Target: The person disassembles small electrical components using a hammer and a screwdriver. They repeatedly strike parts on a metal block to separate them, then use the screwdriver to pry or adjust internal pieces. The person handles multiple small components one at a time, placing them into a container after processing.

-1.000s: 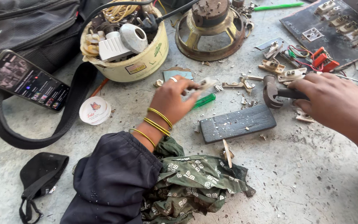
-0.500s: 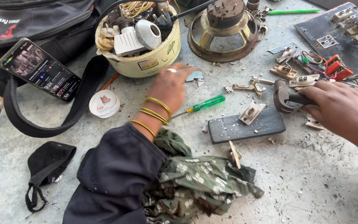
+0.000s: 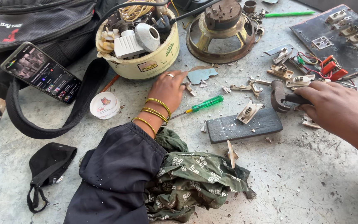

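On the gritty grey table [image 3: 295, 182], the right hand [image 3: 336, 105] at frame right wraps its fingers around a metal hammer [image 3: 280, 97]; at centre, the left hand [image 3: 168, 89] rests with fingers loosely curled by a green-handled screwdriver [image 3: 204, 103].

A tub [image 3: 146, 62] of parts sits left of the speaker frame [image 3: 222, 35]; a phone [image 3: 42, 72] lies on the bag [image 3: 34, 25] further left. A switch piece [image 3: 248, 113] rests on the slab [image 3: 245, 124], with the screwdriver [image 3: 201, 103] just left
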